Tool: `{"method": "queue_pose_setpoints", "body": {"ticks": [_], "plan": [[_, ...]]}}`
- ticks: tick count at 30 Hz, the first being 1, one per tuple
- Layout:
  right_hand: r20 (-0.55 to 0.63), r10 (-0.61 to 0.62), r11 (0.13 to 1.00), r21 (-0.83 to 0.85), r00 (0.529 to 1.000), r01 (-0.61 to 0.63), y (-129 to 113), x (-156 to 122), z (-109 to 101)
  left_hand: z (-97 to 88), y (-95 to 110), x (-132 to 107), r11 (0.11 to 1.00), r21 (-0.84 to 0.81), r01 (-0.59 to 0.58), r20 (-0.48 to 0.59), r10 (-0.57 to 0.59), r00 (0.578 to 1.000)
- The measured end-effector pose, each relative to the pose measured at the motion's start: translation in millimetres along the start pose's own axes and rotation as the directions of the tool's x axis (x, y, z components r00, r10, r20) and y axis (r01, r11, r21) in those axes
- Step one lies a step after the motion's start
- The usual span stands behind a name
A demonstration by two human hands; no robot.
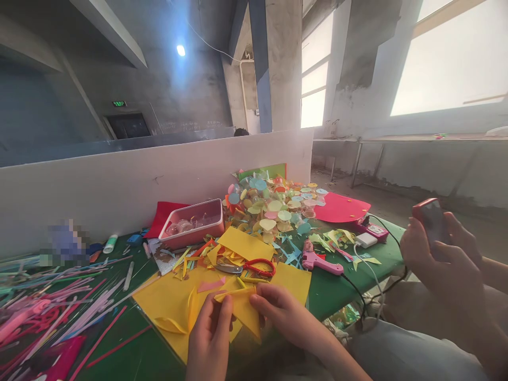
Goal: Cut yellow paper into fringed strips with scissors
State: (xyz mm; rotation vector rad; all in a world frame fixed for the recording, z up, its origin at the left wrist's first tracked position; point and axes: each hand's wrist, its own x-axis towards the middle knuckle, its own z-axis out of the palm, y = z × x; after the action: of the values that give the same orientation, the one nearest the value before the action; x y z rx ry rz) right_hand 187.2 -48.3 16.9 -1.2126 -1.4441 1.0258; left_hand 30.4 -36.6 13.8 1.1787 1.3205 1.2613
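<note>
A folded piece of yellow paper [246, 313] is held between my two hands above the table's near edge. My left hand [212, 328] pinches its left corner between thumb and fingers. On the other side, my right hand [280, 312] grips the upper right edge, thumb on top. Just beyond lie red-handled scissors [257, 268], resting on yellow scraps with the blades pointing left. Larger yellow sheets [159, 301] spread under and around my hands, with a curled yellow strip [172, 324] beside my left hand. A pink paper scrap [211, 284] lies near my fingertips.
A pink glue gun [319, 260] with a cord lies right of the scissors. Behind are a pink bin [194, 225] of clear balls and a heap of paper discs [273, 206]. Colored sticks [79, 312] cover the left. At right, another person's hands [444, 254] hold a phone [432, 225].
</note>
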Motion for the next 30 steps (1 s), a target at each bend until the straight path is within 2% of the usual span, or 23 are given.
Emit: {"method": "queue_pose_setpoints", "body": {"ticks": [5,13,15,18,20,26,30], "plan": [[0.116,-0.014,0.999,0.049,0.993,0.009,8,6,0,3.5,2,-3,0.998,0.012,-0.058,-0.079,0.059,0.995],[0.160,-0.016,0.995,0.098,0.987,0.000,10,7,-1,5.0,7,-6,0.989,0.022,-0.146,-0.088,0.148,0.985],[0.159,-0.021,0.990,0.140,0.987,-0.002,11,7,1,4.5,8,-6,0.987,0.043,-0.157,-0.059,0.159,0.986],[0.127,-0.039,0.982,0.188,0.991,0.015,10,7,4,4.6,7,-6,0.982,0.111,-0.156,0.074,0.148,0.986],[0.101,-0.048,0.984,0.177,0.994,0.030,8,7,5,6.1,5,-7,0.976,0.141,-0.166,0.116,0.150,0.982],[0.115,-0.079,0.985,0.162,0.990,0.060,5,5,3,13.6,4,-12,0.985,0.082,-0.155,0.085,0.148,0.985],[0.135,-0.068,0.990,0.133,0.989,0.050,5,5,0,14.3,3,-12,0.983,0.058,-0.171,0.011,0.171,0.985]]}}
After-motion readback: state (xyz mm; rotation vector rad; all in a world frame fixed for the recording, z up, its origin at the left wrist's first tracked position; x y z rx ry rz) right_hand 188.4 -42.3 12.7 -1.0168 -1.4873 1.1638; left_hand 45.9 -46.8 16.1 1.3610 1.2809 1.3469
